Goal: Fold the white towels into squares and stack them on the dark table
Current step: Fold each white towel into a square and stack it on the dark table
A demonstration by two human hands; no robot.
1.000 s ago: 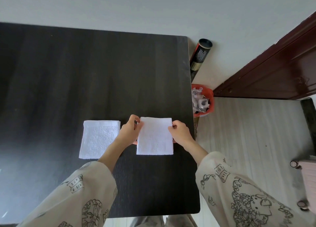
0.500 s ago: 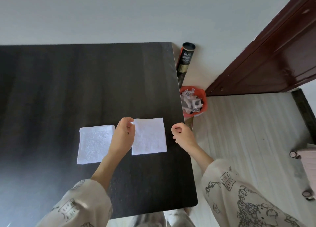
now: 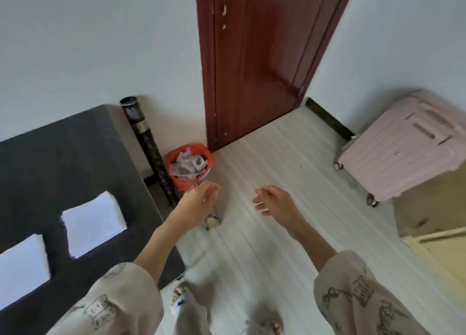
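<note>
I saw both hands out over the pale floor (image 3: pixel 290 233), off the table (image 3: pixel 75 158) to its right. The left hand (image 3: pixel 199 203) hung with fingers loosely curled, holding nothing; the right hand (image 3: pixel 274 203) was spread and relaxed, also empty. Two folded towels lay flat on the table, side by side and apart (not stacked): one (image 3: pixel 93 223) farther right, the other (image 3: pixel 22 271) at the near left edge. An orange bin (image 3: pixel 189 165) stood by the door (image 3: pixel 257 57).

White walls (image 3: pixel 100 44), red-brown door (image 3: pixel 257 57), pale plank floor (image 3: pixel 277 233), pink suitcase (image 3: pixel 403 153).
</note>
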